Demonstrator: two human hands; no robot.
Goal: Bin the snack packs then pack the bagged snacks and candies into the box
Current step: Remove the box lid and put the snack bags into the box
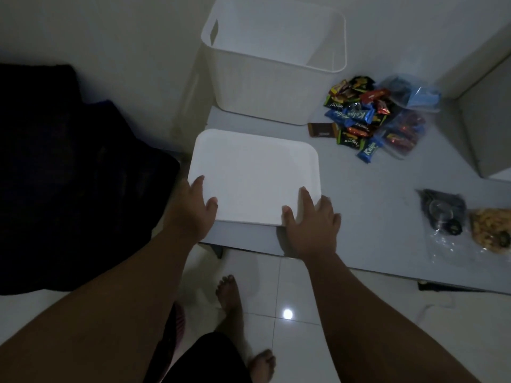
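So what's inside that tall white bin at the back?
Only bare white inner walls and a handle slot show in the white bin. Its near wall hides the bottom, so anything lying there can't be seen.

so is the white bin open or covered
Open: the white bin has no cover on its rim; the lid is apart, in front of it.

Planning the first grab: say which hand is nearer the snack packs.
Right. The right hand holds the lid at its right corner, snack packs beyond it; the left hand holds the left edge, farther.
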